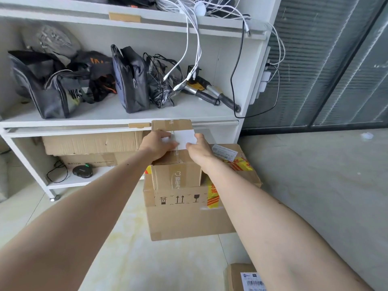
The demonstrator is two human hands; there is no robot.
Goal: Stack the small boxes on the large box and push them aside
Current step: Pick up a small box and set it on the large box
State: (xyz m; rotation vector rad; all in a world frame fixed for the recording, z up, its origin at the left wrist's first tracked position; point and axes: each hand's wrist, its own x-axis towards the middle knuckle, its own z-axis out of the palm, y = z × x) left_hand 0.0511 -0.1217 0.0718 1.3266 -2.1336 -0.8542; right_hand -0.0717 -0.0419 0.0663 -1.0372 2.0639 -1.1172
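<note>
A large cardboard box [189, 219] with yellow-red tape stands on the floor in front of a white shelf. A small brown box [176, 175] rests on its top. A second small box [174, 126], with a white label, sits above that one. My left hand [158, 147] grips its left side and my right hand [198, 149] grips its right side. Whether the top box rests fully on the one below is hidden by my hands.
A white shelf unit [117, 120] stands right behind the boxes, holding bags, tools and dangling cables. Flattened cartons [90, 143] lie on its lower shelf. Another labelled box [243, 277] sits on the floor at bottom right. Glass partitions [325, 70] are to the right.
</note>
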